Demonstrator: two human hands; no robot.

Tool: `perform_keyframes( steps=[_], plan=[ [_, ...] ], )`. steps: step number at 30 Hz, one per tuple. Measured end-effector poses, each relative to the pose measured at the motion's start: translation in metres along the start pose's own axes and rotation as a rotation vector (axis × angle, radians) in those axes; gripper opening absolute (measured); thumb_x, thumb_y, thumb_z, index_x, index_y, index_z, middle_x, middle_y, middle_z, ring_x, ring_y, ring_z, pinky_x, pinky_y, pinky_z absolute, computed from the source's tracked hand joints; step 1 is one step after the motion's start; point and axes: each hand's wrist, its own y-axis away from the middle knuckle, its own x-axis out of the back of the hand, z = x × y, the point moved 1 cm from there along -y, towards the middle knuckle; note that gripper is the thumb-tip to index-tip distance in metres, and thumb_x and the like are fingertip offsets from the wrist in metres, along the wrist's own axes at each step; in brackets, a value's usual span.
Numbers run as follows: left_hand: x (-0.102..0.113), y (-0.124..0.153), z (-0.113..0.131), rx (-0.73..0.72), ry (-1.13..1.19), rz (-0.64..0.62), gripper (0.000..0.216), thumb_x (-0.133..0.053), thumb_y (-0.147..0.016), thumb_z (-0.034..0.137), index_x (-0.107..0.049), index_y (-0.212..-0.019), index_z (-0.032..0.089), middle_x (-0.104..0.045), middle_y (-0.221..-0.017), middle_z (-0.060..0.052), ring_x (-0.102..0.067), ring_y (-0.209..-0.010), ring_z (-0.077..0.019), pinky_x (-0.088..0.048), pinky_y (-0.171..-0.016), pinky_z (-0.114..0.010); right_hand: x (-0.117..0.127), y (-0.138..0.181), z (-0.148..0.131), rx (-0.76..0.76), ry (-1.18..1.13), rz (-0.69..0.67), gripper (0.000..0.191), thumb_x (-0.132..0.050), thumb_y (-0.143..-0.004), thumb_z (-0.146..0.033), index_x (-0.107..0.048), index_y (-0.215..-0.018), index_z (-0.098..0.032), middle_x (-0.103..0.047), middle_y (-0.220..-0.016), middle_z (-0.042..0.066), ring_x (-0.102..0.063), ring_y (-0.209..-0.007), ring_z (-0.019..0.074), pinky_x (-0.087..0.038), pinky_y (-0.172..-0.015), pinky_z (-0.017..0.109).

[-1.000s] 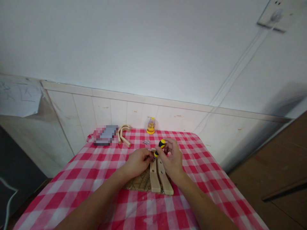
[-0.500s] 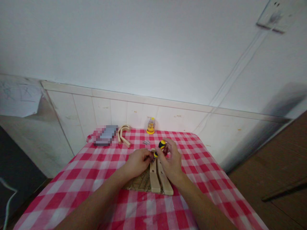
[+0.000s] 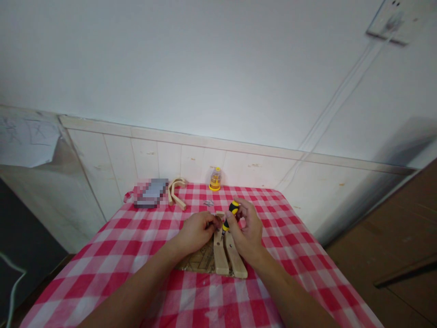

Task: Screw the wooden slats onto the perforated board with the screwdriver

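My right hand [image 3: 248, 228] is closed around a yellow and black screwdriver [image 3: 233, 208], held tilted with its tip low over the left wooden piece [image 3: 221, 259]. My left hand [image 3: 201, 231] has its fingers pinched together at the upper part of that same piece; whatever lies between the fingertips is too small to make out. Beside it lies a second curved wooden piece [image 3: 237, 264], partly covered by my right hand. Both pieces have dark holes and rest on a brown patterned board [image 3: 196, 260].
At the back stand a yellow-based clear bottle-shaped case [image 3: 215, 180] and curved wooden parts [image 3: 176, 193], with a pixelated dark device [image 3: 152, 193] to their left. Several small metal pieces [image 3: 208, 203] lie on the red checked tablecloth [image 3: 191, 300]. A white wall rises behind.
My right hand has moved slightly right with the screwdriver. The screwdriver's shaft and tip now show over the left wooden piece. My left hand stays almost still.
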Motion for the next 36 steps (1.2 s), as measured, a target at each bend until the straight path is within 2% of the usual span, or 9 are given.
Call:
perform_keyframes(
  steps=[7,16,32,36],
  plan=[
    [-0.0004,-0.0004,-0.0014,0.012,-0.015,-0.006,0.023,-0.052,-0.078,0.012,-0.072,-0.086,0.018,-0.075,-0.091,-0.005,-0.068,-0.089,-0.0209,-0.048,-0.079,-0.03,-0.0002,0.0016,-0.0011,0.038,-0.016,-0.022,0.03,-0.06,-0.09,-0.021,-0.054,-0.119,-0.023,-0.06,-0.08,-0.001,-0.057,-0.065,0.0144,-0.048,-0.061,0.027],
    [0.0014,-0.0001,0.0028,-0.005,-0.029,-0.013,0.023,-0.051,-0.079,0.012,-0.072,-0.086,0.018,-0.075,-0.089,-0.005,-0.067,-0.086,-0.021,-0.047,-0.076,-0.029,0.0007,0.0042,0.0013,0.049,-0.08,-0.11,0.03,-0.054,-0.093,-0.02,-0.051,-0.123,-0.024,-0.065,-0.091,0.003,-0.063,-0.072,0.0167,-0.051,-0.065,0.03],
    [0.0016,0.0006,0.0035,0.0,-0.048,-0.011,0.023,-0.051,-0.079,0.012,-0.072,-0.086,0.018,-0.075,-0.089,-0.004,-0.067,-0.086,-0.0207,-0.047,-0.076,-0.029,0.0007,0.0053,0.0015,0.014,-0.106,-0.132,0.03,-0.053,-0.094,-0.023,-0.052,-0.124,-0.024,-0.068,-0.092,0.005,-0.066,-0.074,0.0183,-0.054,-0.068,0.032],
    [0.0015,0.001,0.0039,0.001,-0.034,-0.012,0.023,-0.051,-0.08,0.013,-0.073,-0.087,0.019,-0.075,-0.091,-0.004,-0.068,-0.088,-0.0208,-0.048,-0.077,-0.029,0.0002,0.0065,0.0025,-0.003,-0.169,-0.162,0.031,-0.051,-0.096,-0.023,-0.05,-0.127,-0.024,-0.07,-0.097,0.006,-0.07,-0.081,0.0204,-0.056,-0.07,0.034]
  ],
)
